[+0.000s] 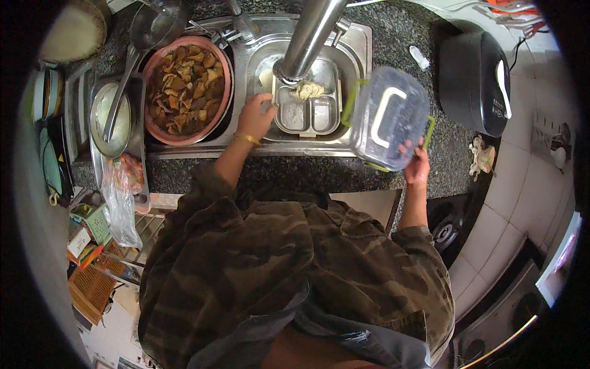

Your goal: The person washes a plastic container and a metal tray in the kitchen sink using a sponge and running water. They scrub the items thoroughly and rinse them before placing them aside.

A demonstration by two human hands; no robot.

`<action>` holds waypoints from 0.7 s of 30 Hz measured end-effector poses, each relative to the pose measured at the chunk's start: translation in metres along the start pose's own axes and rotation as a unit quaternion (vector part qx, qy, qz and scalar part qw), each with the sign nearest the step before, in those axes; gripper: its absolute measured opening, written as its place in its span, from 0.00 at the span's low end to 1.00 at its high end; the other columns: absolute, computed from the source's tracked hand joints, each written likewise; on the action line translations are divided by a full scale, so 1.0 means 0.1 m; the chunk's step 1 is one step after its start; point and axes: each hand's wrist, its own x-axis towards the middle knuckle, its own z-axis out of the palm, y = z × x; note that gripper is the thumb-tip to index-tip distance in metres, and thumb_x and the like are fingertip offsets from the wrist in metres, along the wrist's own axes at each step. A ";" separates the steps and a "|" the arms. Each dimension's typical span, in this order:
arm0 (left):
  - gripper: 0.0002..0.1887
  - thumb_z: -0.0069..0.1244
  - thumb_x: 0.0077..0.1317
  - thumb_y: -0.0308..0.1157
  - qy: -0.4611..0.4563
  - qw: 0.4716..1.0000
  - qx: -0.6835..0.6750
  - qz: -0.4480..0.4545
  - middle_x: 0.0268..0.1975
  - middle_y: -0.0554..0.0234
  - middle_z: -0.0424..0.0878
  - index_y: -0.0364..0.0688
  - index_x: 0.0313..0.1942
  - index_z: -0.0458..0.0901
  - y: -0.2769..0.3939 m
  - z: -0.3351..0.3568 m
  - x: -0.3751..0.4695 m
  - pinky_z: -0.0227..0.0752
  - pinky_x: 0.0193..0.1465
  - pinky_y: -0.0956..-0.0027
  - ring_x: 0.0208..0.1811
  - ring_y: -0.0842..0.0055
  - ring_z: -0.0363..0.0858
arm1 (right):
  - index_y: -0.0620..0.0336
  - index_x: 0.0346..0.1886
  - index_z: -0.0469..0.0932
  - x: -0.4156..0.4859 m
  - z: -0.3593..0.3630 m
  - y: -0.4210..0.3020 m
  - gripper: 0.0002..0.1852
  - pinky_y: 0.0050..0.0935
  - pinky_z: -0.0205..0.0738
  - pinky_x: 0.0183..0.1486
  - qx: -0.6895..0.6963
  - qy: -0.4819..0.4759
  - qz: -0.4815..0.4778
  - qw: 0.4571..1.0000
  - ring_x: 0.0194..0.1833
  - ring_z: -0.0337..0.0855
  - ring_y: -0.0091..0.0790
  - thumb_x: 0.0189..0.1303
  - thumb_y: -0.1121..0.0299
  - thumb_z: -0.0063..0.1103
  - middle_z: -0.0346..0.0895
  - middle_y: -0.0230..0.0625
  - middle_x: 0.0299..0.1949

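Note:
My right hand [417, 165] grips a clear plastic lid [405, 117] by its near right corner. The lid has green side clips and a white handle, and is tilted over the sink's right edge. In the steel sink basin [352, 117] sits a divided metal tray [292, 115] with cream tabs at its sides. A pale, crumpled lump of food [309, 90] lies in its far compartment. Beside the tray's left edge is my left hand [257, 119], thumb and forefinger apart; whether the thumb touches the rim is unclear. A thick metal faucet [309, 39] hangs over the tray and hides part of it.
Left of the basin, a pink bowl [146, 104] holds mushroom pieces in brown water. Further left are a metal tray [143, 184] with an oval dish [119, 122] and a plastic bag [120, 203]. A black rice cooker [465, 87] stands right, near a small white object [418, 57].

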 end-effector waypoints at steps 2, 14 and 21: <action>0.20 0.55 0.53 0.34 -0.002 0.997 0.026 -0.072 0.48 0.46 0.77 0.34 0.45 0.75 -0.28 0.27 0.17 0.67 0.54 0.60 0.50 0.56 0.75 | 0.55 0.55 0.66 0.01 -0.30 -0.17 0.23 0.40 0.71 0.50 -0.044 0.043 0.002 0.998 0.44 0.75 0.44 0.52 0.72 0.54 0.73 0.45 0.46; 0.37 0.47 0.53 0.24 -0.133 0.930 -0.042 -0.340 0.56 0.40 0.69 0.32 0.64 0.52 -0.17 0.57 0.26 0.64 0.56 0.62 0.55 0.55 0.70 | 0.57 0.53 0.72 0.97 1.90 1.37 0.25 0.43 0.66 0.55 -0.705 -0.232 -0.394 0.542 0.53 0.70 0.48 0.46 0.76 0.58 0.71 0.48 0.53; 0.39 0.45 0.54 0.29 -0.048 0.975 -0.072 -0.206 0.59 0.47 0.67 0.35 0.67 0.48 0.10 0.01 0.01 0.59 0.60 0.68 0.56 0.60 0.68 | 0.55 0.54 0.69 1.98 2.32 1.68 0.25 0.40 0.70 0.47 -0.429 -0.191 0.048 0.882 0.49 0.74 0.39 0.52 0.61 0.63 0.72 0.45 0.50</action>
